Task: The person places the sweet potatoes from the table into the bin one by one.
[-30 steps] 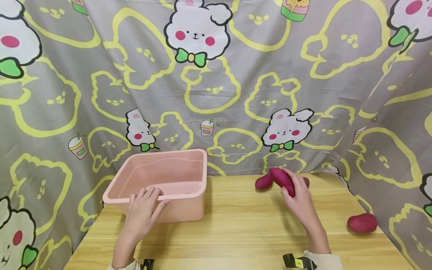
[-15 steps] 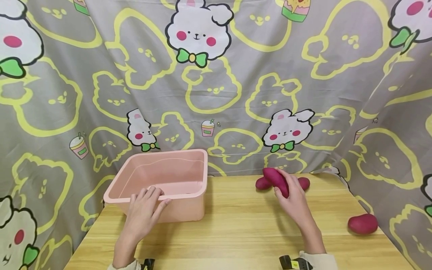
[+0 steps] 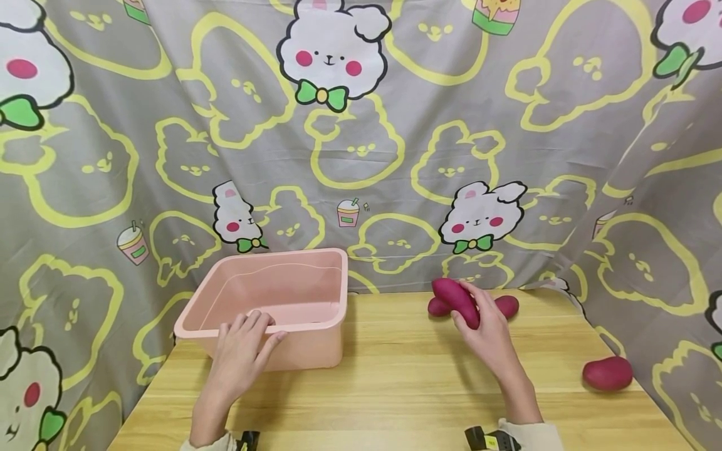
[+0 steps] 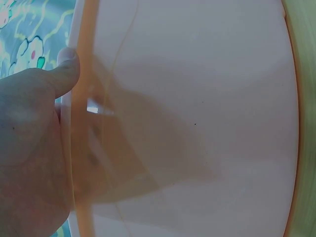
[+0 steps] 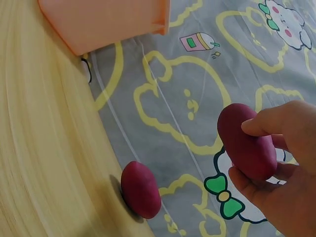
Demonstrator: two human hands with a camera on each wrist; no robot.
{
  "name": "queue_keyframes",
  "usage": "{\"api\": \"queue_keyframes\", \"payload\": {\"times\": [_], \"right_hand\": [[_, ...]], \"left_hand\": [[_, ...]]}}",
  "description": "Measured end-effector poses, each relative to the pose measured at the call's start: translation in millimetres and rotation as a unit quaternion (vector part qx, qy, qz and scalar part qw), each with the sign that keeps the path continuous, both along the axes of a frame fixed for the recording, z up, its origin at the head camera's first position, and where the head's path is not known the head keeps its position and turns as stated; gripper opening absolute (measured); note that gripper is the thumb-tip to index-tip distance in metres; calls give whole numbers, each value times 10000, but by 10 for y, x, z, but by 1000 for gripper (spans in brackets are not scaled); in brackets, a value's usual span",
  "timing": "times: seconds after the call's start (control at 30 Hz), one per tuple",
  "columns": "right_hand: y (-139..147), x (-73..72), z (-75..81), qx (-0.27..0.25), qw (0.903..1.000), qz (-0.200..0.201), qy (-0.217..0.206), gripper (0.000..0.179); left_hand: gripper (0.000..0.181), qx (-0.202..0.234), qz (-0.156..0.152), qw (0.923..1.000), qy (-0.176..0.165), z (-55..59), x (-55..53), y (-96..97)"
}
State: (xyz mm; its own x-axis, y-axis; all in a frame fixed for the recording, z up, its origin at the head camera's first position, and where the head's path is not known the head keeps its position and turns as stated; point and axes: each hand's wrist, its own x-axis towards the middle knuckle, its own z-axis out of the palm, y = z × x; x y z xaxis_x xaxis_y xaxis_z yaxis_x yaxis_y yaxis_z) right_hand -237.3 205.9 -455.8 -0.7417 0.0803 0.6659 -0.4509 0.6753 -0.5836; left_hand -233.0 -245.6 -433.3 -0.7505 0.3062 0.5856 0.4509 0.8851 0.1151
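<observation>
In the head view my left hand (image 3: 239, 351) holds the near rim of a pink plastic bin (image 3: 316, 347), its fingers hooked over the inside. The left wrist view shows the thumb on the rim against the bin's wall (image 4: 237, 98). My right hand (image 3: 492, 332) grips a purple-red sweet potato (image 3: 455, 299), raised above the table and tilted. The right wrist view has this sweet potato (image 5: 244, 140) pinched between thumb and fingers. Behind it, a second sweet potato (image 3: 437, 307) lies partly hidden, and a third (image 3: 507, 305) sits just right of the hand.
Another sweet potato (image 3: 608, 374) lies near the right edge of the wooden table (image 3: 395, 388). A grey cartoon-print cloth (image 3: 395, 150) hangs behind and along both sides. The bin stands on the left part of the table, close to the cloth.
My right hand has shifted slightly left with the sweet potato, so more of the one at its right shows. The left hand and bin have stayed in place.
</observation>
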Motion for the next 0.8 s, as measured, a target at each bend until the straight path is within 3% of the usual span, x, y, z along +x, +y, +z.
{"api": "queue_keyframes", "payload": {"times": [0.8], "right_hand": [[-228,13,80,-152,9990,391,-162,59]], "left_hand": [[23,33,-26,10000,-51,-4,3,-7]]}}
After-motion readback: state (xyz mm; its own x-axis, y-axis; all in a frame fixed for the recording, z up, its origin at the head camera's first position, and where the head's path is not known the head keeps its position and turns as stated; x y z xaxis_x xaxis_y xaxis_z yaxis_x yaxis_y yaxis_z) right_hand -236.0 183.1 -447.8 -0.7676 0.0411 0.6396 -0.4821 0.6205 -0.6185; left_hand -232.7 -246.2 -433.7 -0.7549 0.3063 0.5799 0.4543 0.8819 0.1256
